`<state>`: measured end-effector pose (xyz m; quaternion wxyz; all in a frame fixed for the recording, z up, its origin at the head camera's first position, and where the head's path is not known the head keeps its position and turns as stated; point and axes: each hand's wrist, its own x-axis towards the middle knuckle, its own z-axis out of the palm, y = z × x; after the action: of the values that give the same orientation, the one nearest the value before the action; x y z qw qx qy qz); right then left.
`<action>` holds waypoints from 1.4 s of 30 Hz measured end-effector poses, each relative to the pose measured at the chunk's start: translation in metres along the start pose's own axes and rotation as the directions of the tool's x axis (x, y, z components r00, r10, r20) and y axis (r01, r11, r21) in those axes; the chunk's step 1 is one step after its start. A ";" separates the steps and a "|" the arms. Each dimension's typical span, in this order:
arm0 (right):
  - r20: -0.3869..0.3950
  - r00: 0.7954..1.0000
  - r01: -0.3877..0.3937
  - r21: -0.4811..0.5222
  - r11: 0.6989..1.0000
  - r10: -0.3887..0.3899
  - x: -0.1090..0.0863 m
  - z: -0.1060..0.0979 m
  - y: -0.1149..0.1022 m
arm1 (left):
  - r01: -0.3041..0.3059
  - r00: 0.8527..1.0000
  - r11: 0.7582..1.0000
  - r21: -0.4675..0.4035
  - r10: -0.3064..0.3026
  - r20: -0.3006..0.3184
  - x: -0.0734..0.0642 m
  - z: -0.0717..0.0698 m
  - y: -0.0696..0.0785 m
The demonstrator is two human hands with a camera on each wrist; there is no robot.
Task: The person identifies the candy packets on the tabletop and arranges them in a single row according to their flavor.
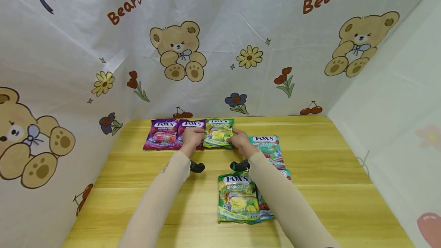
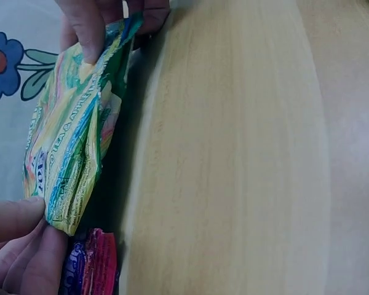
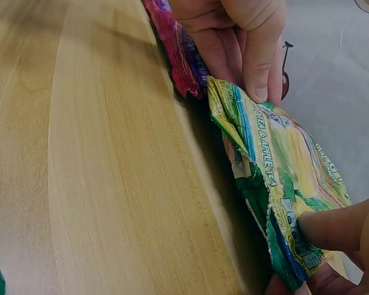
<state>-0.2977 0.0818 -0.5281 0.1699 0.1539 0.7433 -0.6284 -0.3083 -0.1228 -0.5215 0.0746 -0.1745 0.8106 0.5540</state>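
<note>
A green and yellow Fox's Spring Tea candy bag (image 1: 219,133) is held between both hands at the back of the table. My left hand (image 1: 193,139) pinches its left edge, thumb on the front, as the left wrist view shows. On the opposite edge, my right hand (image 1: 240,141) pinches the bag, its thumb (image 3: 332,228) pressing the printed face. Just left of it lies a purple Fox's Berries bag (image 1: 180,141), partly covered by my left hand. Another purple Berries bag (image 1: 162,135) lies farther left, edge to edge with that one.
A second Spring Tea bag (image 1: 238,199) lies nearer the front, overlapping a reddish bag (image 1: 264,208) mostly behind my right sleeve. Right of my right hand lies a teal Mint Blossom bag (image 1: 272,150), with another teal bag (image 1: 285,173) below it. A bear-printed cloth (image 1: 220,95) stands behind the wooden table (image 1: 320,202).
</note>
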 end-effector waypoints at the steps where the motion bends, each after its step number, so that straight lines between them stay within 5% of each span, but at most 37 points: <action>1: -0.003 1.000 0.004 -0.018 1.000 -0.004 0.001 0.000 0.000 | -0.001 1.000 1.000 0.003 0.001 -0.006 0.000 0.000 0.000; 9: -0.015 1.000 0.011 -0.081 0.997 -0.012 0.000 0.000 -0.003 | -0.014 0.999 1.000 0.003 0.014 -0.033 -0.006 0.000 0.004; 15: -0.029 0.999 0.038 -0.106 0.994 -0.041 -0.001 -0.004 0.003 | -0.013 1.000 1.000 -0.021 0.013 0.009 -0.009 -0.003 0.006; 21: 0.015 0.997 0.080 -0.068 0.994 -0.079 -0.006 -0.014 0.008 | -0.016 0.999 0.999 -0.035 0.017 0.040 -0.007 -0.003 0.000; 32: 0.141 0.984 0.106 0.032 0.994 -0.109 -0.024 -0.041 0.011 | -0.055 0.990 0.970 -0.237 0.084 0.116 -0.020 -0.013 -0.017; 42: 0.267 0.953 0.126 0.079 0.989 -0.142 -0.051 -0.065 0.017 | -0.051 0.988 0.975 -0.218 0.081 0.129 -0.047 -0.015 -0.033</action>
<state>-0.2483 0.1475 -0.5109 0.2224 0.0207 0.7020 -0.6762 -0.2514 -0.1382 -0.5296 0.0925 -0.1158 0.7444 0.6511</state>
